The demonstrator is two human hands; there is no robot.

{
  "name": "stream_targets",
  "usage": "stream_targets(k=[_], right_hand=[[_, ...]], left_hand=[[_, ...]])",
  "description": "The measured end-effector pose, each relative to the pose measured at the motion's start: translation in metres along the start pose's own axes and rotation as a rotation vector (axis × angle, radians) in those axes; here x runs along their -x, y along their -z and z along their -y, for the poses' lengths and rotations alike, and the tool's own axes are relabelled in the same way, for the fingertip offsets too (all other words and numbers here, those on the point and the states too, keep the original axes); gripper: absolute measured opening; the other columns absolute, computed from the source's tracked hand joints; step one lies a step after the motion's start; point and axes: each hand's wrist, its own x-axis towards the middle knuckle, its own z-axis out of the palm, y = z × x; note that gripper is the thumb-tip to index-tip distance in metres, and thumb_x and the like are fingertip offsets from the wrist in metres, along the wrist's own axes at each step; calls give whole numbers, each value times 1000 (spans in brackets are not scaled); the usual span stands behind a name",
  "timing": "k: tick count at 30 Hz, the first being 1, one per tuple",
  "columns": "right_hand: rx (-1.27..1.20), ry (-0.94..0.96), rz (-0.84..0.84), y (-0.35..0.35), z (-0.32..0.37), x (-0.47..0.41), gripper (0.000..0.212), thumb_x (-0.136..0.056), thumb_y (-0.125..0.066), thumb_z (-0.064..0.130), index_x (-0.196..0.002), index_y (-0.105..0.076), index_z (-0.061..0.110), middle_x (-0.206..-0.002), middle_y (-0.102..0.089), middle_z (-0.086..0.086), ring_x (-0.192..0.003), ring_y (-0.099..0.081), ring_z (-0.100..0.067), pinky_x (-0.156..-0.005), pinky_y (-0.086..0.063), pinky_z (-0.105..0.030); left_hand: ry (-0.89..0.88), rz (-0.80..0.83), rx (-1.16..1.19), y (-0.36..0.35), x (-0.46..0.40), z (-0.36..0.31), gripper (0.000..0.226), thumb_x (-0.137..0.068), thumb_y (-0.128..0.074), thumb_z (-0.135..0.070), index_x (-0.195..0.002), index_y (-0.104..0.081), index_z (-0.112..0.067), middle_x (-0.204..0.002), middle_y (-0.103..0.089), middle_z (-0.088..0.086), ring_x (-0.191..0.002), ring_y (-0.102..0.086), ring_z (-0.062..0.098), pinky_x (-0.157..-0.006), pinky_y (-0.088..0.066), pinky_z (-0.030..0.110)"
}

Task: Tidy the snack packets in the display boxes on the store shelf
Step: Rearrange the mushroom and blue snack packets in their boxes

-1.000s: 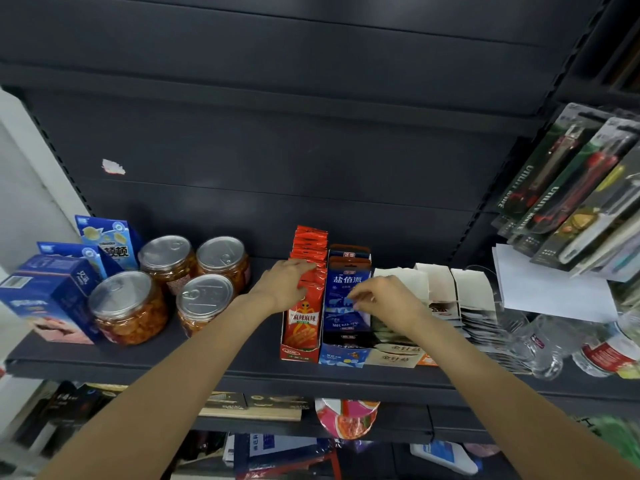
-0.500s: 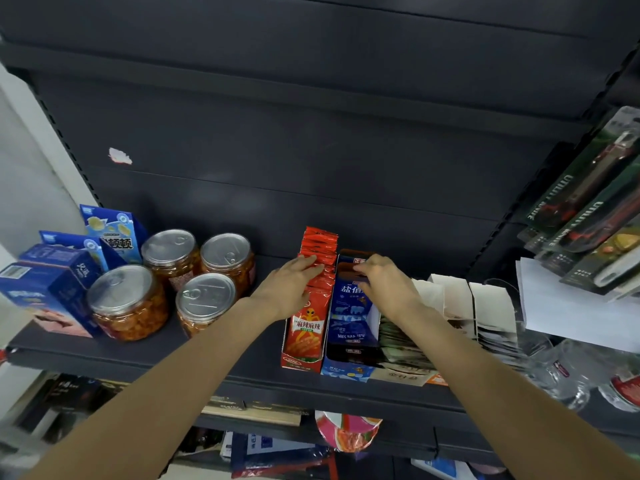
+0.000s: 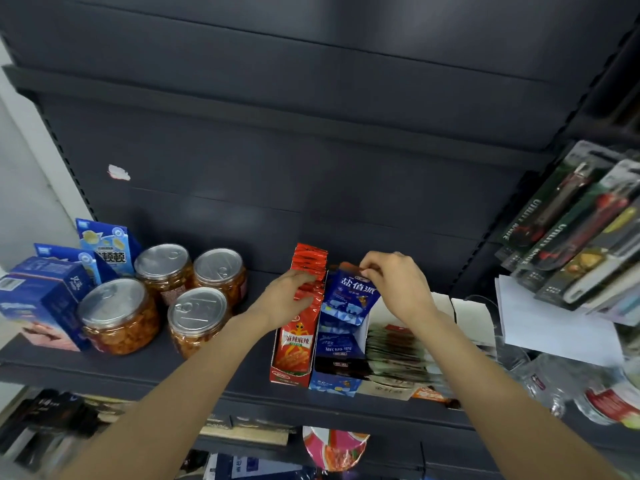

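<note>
A red display box (image 3: 289, 374) of red snack packets (image 3: 310, 261) stands on the dark shelf (image 3: 138, 372). My left hand (image 3: 285, 299) rests on those red packets with its fingers laid over their tops. Right beside it is a blue display box (image 3: 334, 384) with blue packets. My right hand (image 3: 394, 284) pinches the top edge of one blue packet (image 3: 353, 299) and holds it upright above its box. To the right lies a row of greenish packets (image 3: 394, 348) in a white box.
Three clear jars with silver lids (image 3: 116, 315) and blue cartons (image 3: 41, 299) stand at the left. White box flaps (image 3: 471, 313), a paper sheet (image 3: 550, 327) and plastic bottles (image 3: 540, 386) sit at the right. Carded utility knives (image 3: 581, 230) hang on the right.
My right hand moved back along the blue box and lifted one blue packet upright by its top. My left hand stayed on the red packets.
</note>
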Motion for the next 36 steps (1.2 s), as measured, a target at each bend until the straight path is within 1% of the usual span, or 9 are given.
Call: stream_targets(k=[5,7,11,15,19,23,27,31,36], right_hand=[[-170,6,-127,25,-2,8,7,-91,-59,17,-92,-65,20,-84,-67,1,-85,-57,-15,-70,-47,-33],[-283,16,-141,35,0,12,7,-90,-61,14,-89,-66,17,-81,-67,4,-77,-59,-10,-65,-45,-21],[-411,40,-147,44,2,25,14,-89,-62,13,-83,-64,26,-82,-67,3,-80,-57,-11,-69,-42,-21],[-434,73,-182,43,-3,38,12,-85,-66,12,-87,-72,22,-86,-65,7,-82,-53,-2,-73,-41,-16],[-472,41,-234,31,-10,47,16,-82,-69,10,-82,-73,26,-110,-56,10,-106,-52,-10,-90,-41,-25],[-608,-163,-255,21,-12,50,22,-86,-62,2,-83,-69,22,-99,-62,4,-94,-59,-11,-79,-50,-21],[-1122,-430,-166,14,-8,51,25,-97,-42,0,-97,-66,9,-99,-66,-12,-89,-65,-20,-65,-56,-20],[-1142,-383,-147,10,-9,53,22,-93,-53,1,-108,-66,9,-96,-67,-5,-86,-63,-16,-66,-51,-24],[-1180,-274,-168,7,-8,57,34,-88,-58,-5,-109,-63,21,-107,-65,-4,-98,-62,-11,-58,-53,-23]], left_hand=[[191,-65,441,4,3,-21,30,-99,-47,-26,-122,-57,-10,-93,-68,4,-78,-67,17,-76,-56,31],[322,-4,631,9,6,-30,35,-100,-41,-37,-117,-55,-10,-88,-69,7,-67,-67,18,-65,-55,27],[420,7,899,11,14,-36,43,-98,-41,-45,-113,-56,-8,-95,-71,11,-72,-69,18,-66,-52,25],[448,-92,1092,13,21,-33,29,-91,-60,-25,-108,-62,-2,-88,-73,8,-76,-68,14,-68,-51,23],[490,-129,1251,19,27,-33,14,-87,-63,-6,-101,-65,-2,-93,-69,14,-77,-66,13,-55,-52,17],[371,-172,1293,23,34,-36,18,-87,-61,-1,-103,-64,-9,-100,-68,14,-78,-66,12,-62,-52,19],[212,-119,1138,26,44,-40,39,-88,-59,0,-122,-57,-19,-114,-63,11,-98,-64,19,-79,-55,32],[78,-157,806,29,52,-43,61,-85,-64,0,-133,-46,-33,-115,-56,2,-100,-62,17,-77,-57,32],[-106,-269,580,29,58,-39,71,-82,-68,-1,-125,-38,-50,-106,-56,-4,-96,-61,17,-76,-56,30]])
